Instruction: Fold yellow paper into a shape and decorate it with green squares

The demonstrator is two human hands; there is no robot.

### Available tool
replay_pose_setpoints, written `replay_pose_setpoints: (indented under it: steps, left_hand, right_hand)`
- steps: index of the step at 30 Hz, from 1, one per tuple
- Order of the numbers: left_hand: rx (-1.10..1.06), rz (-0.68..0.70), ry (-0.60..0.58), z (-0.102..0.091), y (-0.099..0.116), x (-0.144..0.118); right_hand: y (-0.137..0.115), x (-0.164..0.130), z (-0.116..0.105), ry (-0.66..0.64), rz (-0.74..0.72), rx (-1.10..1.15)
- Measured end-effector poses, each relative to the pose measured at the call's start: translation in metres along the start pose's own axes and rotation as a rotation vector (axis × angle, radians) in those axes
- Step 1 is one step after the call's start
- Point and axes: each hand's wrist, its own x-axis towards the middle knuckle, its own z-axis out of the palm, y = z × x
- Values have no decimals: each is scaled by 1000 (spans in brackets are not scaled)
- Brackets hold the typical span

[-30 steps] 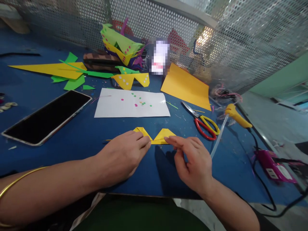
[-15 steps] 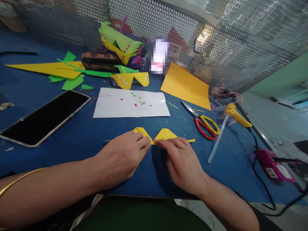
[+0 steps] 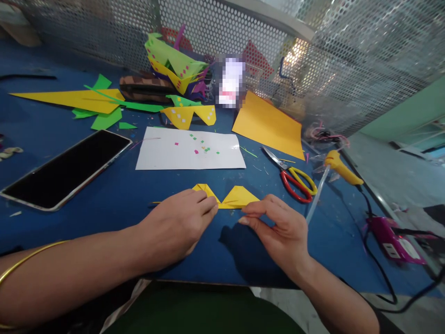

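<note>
The person's left hand point(image 3: 184, 220) lies over the left part of a folded yellow paper point(image 3: 239, 195), fingers bunched together and bearing down on it; whether the hidden thumb pinches it cannot be told. The right hand point(image 3: 280, 220) is at the paper's near right edge, its thumb and forefinger slightly parted and the forefinger close against that edge. The two hands are apart, and the paper's right peak shows between them, flat on the near middle of the blue table point(image 3: 208, 266).

Just beyond lies a white sheet point(image 3: 158, 157) dotted with small coloured bits point(image 3: 196, 152). To the left is a black-screened phone point(image 3: 66, 169); to the right are scissors point(image 3: 283, 167) with one red and one yellow handle, and a yellow tool point(image 3: 342, 168) with a clear stick point(image 3: 319, 190). Farther off are a yellow cut-out point(image 3: 182, 117) with pale spots, a deep-yellow sheet point(image 3: 269, 127) and, at the far edge, a perforated partition point(image 3: 114, 35).
</note>
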Motion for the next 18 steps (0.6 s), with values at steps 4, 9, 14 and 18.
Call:
replay_pose_setpoints:
  steps: [4, 9, 14, 18]
  left_hand:
    - [-10, 12, 18, 1, -1, -1]
    - [-1, 25, 28, 1, -2, -1]
    - [1, 10, 12, 0, -1, 0]
    - [-10, -1, 19, 0, -1, -1]
  right_hand:
    - [0, 1, -1, -42, 11, 78]
    - [1, 1, 0, -48, 25, 158]
    - [1, 0, 1, -27, 98, 177]
    - [1, -2, 1, 13, 111, 191]
